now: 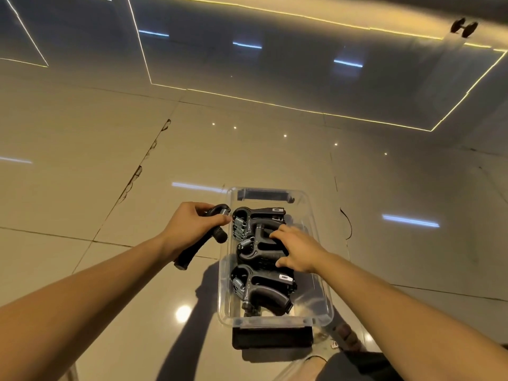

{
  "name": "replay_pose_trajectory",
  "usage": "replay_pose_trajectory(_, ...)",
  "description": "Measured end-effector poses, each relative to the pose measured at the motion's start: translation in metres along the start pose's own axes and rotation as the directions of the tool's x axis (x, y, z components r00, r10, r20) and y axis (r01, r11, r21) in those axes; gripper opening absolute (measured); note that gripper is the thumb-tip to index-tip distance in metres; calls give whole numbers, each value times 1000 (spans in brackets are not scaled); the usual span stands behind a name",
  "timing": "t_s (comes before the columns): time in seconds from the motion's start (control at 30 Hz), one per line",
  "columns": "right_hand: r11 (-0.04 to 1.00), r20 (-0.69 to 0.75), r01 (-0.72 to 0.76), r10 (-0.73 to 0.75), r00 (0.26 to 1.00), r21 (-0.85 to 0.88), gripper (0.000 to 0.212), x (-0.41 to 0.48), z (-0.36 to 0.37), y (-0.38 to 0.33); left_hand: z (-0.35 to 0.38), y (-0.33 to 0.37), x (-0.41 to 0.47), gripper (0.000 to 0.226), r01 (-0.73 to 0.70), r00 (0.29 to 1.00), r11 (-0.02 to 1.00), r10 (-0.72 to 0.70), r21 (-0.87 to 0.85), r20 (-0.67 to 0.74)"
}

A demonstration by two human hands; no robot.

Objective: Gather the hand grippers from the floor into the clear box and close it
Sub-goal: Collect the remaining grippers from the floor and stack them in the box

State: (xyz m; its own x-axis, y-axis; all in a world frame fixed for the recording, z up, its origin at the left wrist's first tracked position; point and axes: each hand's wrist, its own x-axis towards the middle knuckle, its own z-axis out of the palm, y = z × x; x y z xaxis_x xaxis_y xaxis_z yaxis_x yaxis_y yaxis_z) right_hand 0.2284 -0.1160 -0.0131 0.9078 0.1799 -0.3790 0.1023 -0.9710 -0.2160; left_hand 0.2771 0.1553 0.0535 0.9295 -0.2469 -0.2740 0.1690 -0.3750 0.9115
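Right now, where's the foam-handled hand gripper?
In the head view, the foam-handled hand gripper is gripped in the left hand, just outside the left wall of the clear box, not yet inside it.

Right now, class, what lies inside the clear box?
Several hand grippers lie in the clear box; the right hand rests on one, hiding part. Any beneath cannot be seen.

The left hand grips a black gripper just outside the box's left wall. The right hand rests on the middle of three grippers lying inside the box, which stands on the tiled floor.
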Motion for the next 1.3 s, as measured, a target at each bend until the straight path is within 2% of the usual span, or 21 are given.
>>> replay_pose_trajectory(0.43, 997, 4, -13, 14, 1000, -71, 88, -3, 0, -4, 11, 4, 4, 18, -65, 998, 997, 64, 39, 23)
replay_pose_trajectory(0.5, 999, 1, -3, 3, 1000, -32, 91, -3, -8, -5, 12, 6, 4, 18, -77, 997, 997, 76, 31, 29)
replay_pose_trajectory(0.57, 994, -83, -11, 21, 996, 110, 85, -1, -25, -10, 13, 8, 4, 17, -87, 996, 996, 86, 25, 21)
replay_pose_trajectory(0.63, 917, -214, 1, 92, 973, 398, 58, 1, -51, -21, 14, 11, 4, 17, -105, 994, 994, 105, 18, 5)
replay_pose_trajectory(0.7, 715, -226, 22, 191, 955, 699, 29, 0, -79, -36, 15, 16, 4, 16, -126, 992, 992, 126, 5, 10)
replay_pose_trajectory(0.77, 462, -102, 2, 191, 976, 887, 29, -2, -97, -51, 16, 20, 3, 14, -160, 986, 987, 159, 28, 41)
replay_pose_trajectory(0.8, 389, -58, -13, 171, 984, 921, 32, -2, -102, -57, 17, 21, 2, 13, -184, 981, 982, 180, 54, 66)
replay_pose_trajectory(0.87, 350, -24, -34, 161, 987, 936, 34, -3, -103, -65, 17, 22, 0, 14, -230, 969, 969, 220, 85, 116)
replay_pose_trajectory(1.03, 332, 35, -82, 147, 989, 940, 21, -3, -96, -68, 18, 27, -4, 33, -290, 950, 948, 269, 128, 158)
replay_pose_trajectory(1.13, 314, 27, -76, 157, 987, 946, 16, -2, -95, -68, 20, 28, -4, 41, -303, 946, 936, 273, 177, 176)
replay_pose_trajectory(1.3, 318, -35, -42, 232, 972, 947, 10, -1, -101, -58, 14, 29, 0, 84, -247, 955, 958, 216, 143, 201)
